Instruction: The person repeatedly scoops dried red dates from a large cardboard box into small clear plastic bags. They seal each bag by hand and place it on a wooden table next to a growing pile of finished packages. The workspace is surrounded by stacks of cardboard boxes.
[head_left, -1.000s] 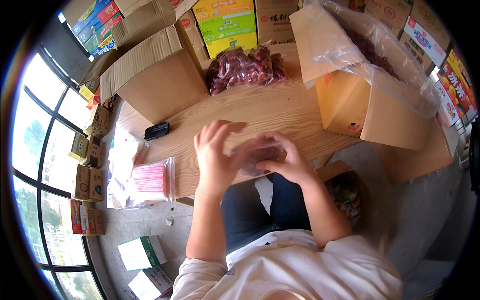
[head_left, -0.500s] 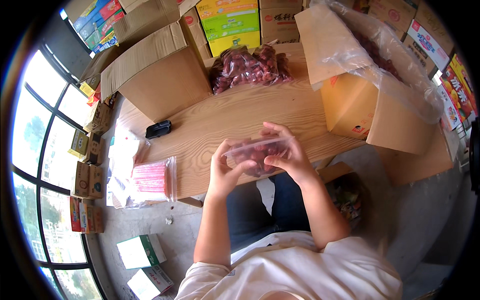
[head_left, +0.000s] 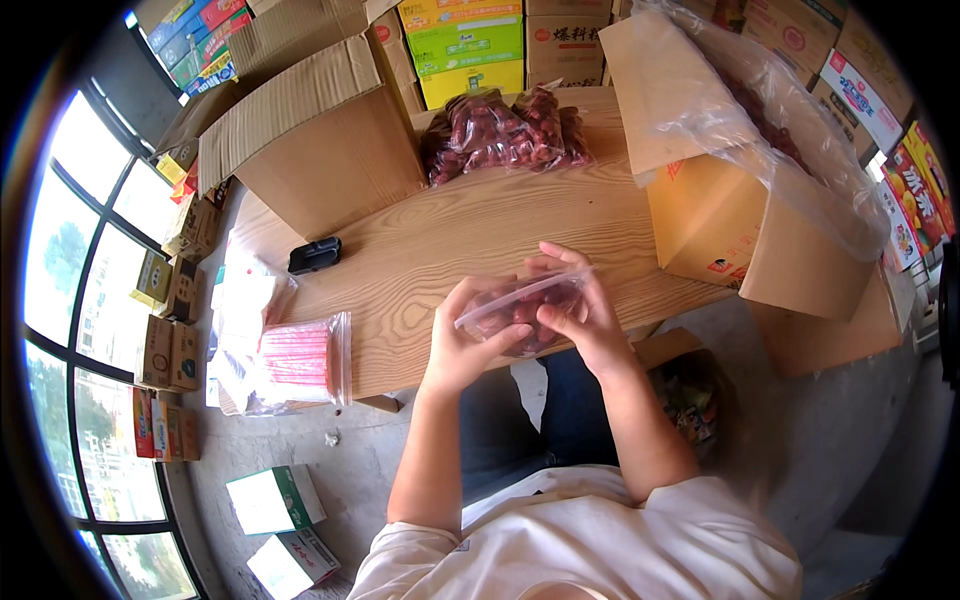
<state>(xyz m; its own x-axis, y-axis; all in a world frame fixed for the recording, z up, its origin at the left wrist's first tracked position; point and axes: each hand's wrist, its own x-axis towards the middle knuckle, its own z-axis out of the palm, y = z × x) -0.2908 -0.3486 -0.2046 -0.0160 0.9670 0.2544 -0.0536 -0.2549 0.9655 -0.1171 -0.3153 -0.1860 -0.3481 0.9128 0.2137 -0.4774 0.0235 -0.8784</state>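
Between my two hands is a clear plastic bag of dark red dates (head_left: 530, 312), held above the table's near edge with its zip strip uppermost. My left hand (head_left: 462, 335) grips the bag's left end, thumb laid across the front. At the other end my right hand (head_left: 590, 318) holds on, its thumb also pressed to the front and its fingers behind. Several filled bags of the same dates (head_left: 505, 132) lie together at the back of the wooden table (head_left: 480, 225).
An open cardboard box (head_left: 320, 145) stands at the back left. On the right, a tilted carton (head_left: 705, 210) lined with plastic holds loose dates (head_left: 765, 120). A black plastic object (head_left: 315, 256) and a stack of pink-striped bags (head_left: 298, 360) lie on the left side.
The bag has tilted slightly, its right end now higher than its left. Both hands keep hold of it and have shifted only a little.
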